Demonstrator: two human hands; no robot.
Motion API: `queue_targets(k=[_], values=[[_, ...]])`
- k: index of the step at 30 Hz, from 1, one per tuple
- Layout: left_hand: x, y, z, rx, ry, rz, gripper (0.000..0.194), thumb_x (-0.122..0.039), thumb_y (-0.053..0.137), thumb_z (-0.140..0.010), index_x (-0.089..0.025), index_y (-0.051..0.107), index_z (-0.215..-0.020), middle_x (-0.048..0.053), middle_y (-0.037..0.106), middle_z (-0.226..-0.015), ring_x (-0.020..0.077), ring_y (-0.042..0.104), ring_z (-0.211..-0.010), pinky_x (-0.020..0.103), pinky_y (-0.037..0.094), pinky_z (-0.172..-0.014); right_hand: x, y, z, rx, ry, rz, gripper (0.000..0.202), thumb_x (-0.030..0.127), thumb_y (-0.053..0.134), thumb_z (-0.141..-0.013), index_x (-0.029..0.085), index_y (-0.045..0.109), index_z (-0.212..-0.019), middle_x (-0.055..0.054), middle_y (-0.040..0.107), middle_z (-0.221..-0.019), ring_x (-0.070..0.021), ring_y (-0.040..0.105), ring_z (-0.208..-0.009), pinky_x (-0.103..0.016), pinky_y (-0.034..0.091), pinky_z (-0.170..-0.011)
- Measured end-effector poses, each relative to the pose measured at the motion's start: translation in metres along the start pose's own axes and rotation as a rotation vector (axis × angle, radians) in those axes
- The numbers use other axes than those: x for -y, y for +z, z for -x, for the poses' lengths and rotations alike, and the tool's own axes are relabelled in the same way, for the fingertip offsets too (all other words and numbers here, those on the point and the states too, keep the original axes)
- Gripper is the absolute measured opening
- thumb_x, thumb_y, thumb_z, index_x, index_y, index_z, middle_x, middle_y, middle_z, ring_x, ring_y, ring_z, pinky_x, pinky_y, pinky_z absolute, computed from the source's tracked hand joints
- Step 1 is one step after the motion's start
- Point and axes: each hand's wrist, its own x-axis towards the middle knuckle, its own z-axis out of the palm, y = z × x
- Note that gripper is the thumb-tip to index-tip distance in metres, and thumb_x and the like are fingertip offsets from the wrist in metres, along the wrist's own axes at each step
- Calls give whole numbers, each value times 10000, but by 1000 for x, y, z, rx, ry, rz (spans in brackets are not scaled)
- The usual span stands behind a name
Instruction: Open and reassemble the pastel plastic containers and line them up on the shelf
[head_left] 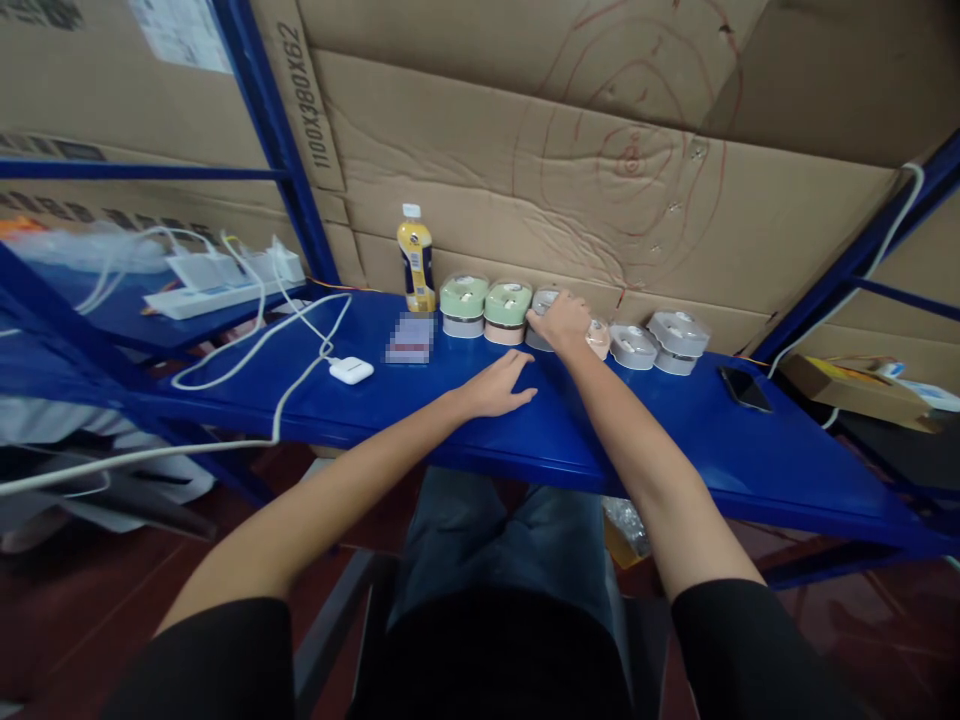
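A row of small lidded containers with clear tops stands along the back of the blue shelf [480,430]. My right hand [564,318] is closed over a grey container [541,332] in the middle of the row, hiding much of it. Just left of it stand a green-over-peach stack [508,308] and a green-over-grey stack [463,303]. To its right are a peach container [598,338], partly covered by my hand, a single grey container [634,346] and a grey stack [678,342]. My left hand [501,386] is held in front of the row, thumb and fingers apart, holding nothing.
Left of the row are a yellow drink bottle [416,262], a blurred card or packet [410,338] and a white earbud case [351,370]. White cables [279,410] loop from a power strip [202,298]. A phone [745,388] lies right. Cardboard [450,130] backs the shelf.
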Motion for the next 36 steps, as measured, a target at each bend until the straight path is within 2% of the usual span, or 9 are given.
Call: queue_targets(k=[3,7,13,16,21,25,28,31,36], values=[[1,0,0,5,2,-3,564,-431,647,-976,-178,535,-1467,195,594,-1481,395,607,-1425,579,493,-1232,-1,1,-1,12,2,-22,739,484,708,-892,15,555,-1442,-345,663,-1394,-449,669,-1298,-549,543,-1073],[1,1,0,-13,-16,43,592,-423,682,-961,-154,534,-1467,217,606,-1466,398,646,-1372,584,516,-1205,-18,-17,2,-17,24,-84,714,533,681,-902,36,597,-1408,-338,692,-1364,-458,669,-1303,-544,534,-1090],[12,-4,-8,-215,-103,438,1120,-512,942,-760,-177,318,-1628,262,599,-1505,409,639,-1398,609,529,-1181,-79,-53,19,76,-162,-329,708,541,653,-912,152,583,-1499,-208,712,-1442,-409,668,-1335,-538,522,-1130],[20,-6,-13,-219,-113,572,1211,-557,957,-740,-219,257,-1669,275,551,-1574,406,605,-1455,617,500,-1209,-107,-55,36,210,-310,-452,686,485,672,-885,195,588,-1501,-158,682,-1507,-375,640,-1382,-528,504,-1173],[21,-8,-11,-137,-54,525,1170,-559,967,-724,-224,339,-1653,275,500,-1653,409,562,-1508,614,483,-1235,-127,-46,56,590,-567,-579,763,452,759,-818,218,575,-1521,-118,651,-1550,-356,610,-1432,-519,484,-1214],[14,-12,-3,-56,-65,515,1215,-544,1010,-649,-180,392,-1631,270,594,-1557,427,594,-1470,639,472,-1229,-130,-40,58,699,-653,-572,948,454,876,-736,218,527,-1585,-121,644,-1554,-366,606,-1441,-548,464,-1244],[11,-12,-1,-58,-44,439,1226,-550,1027,-616,-183,417,-1614,239,606,-1540,437,608,-1435,649,459,-1227,-127,-34,61,665,-703,-567,1052,509,939,-691,211,514,-1606,-147,594,-1617,-386,568,-1492,-564,430,-1281],[10,-8,-2,-92,-4,361,1222,-579,1018,-617,-198,417,-1610,208,630,-1497,442,616,-1406,638,486,-1196,-115,-26,70,513,-720,-508,1087,647,946,-677,196,552,-1584,-192,602,-1596,-434,576,-1472,-621,453,-1251],[10,-8,-1,-101,12,272,1250,-636,992,-650,-195,372,-1642,206,632,-1467,436,632,-1360,619,505,-1172,-104,-24,76,330,-723,-486,939,691,863,-774,171,618,-1516,-214,658,-1511,-432,627,-1400,-615,508,-1190]])
